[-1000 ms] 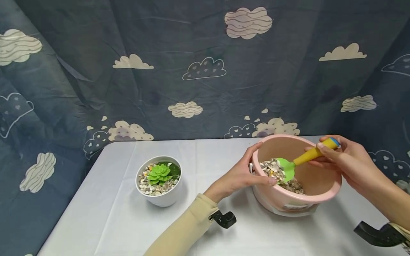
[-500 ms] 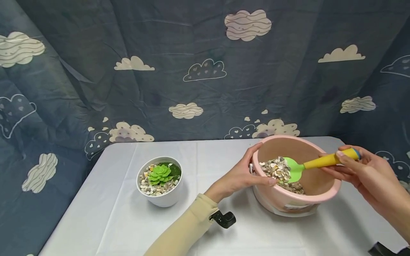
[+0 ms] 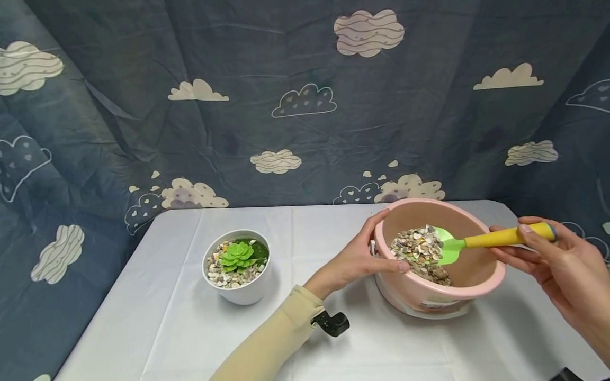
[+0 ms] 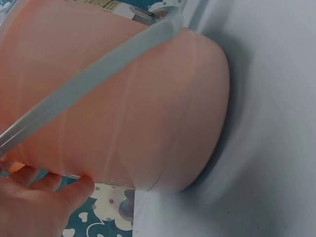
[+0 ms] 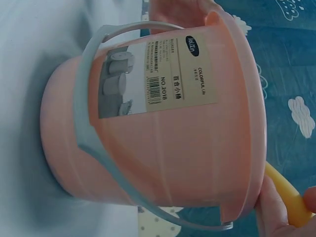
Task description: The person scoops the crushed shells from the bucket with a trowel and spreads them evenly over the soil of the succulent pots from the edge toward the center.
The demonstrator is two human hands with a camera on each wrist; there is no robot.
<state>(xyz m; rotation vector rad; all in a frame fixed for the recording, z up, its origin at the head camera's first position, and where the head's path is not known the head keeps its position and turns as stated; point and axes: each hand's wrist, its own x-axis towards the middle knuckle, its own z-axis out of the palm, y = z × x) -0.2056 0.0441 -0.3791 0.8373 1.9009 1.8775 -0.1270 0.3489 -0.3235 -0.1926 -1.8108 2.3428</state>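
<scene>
While my left hand (image 3: pixel 357 259) grips the pink bucket (image 3: pixel 410 291) on the worktop (image 3: pixel 181 317), my right hand (image 3: pixel 567 270) pinches the shovel (image 3: pixel 493 239), its blade (image 3: pixel 449 250) apparently scooping gravel (image 3: pixel 419 245) inside; lifting likely calls for keeping level.

A round white flowerpot (image 3: pixel 245 293) stands upright on a white tablecloth (image 3: pixel 190 344), toward the left side of the table. In it sits a bright green succulent (image 3: pixel 237 256), with pale chips (image 3: pixel 227 277) to its left and front and a darker green patch (image 3: pixel 260 251) just beside it on the right. Behind hangs a dark blue-grey fabric backdrop (image 3: pixel 257 58), printed with cream clouds (image 3: pixel 369 33) (some striped, some dotted, a few drawn only in outline) and wrinkled toward the left.
</scene>
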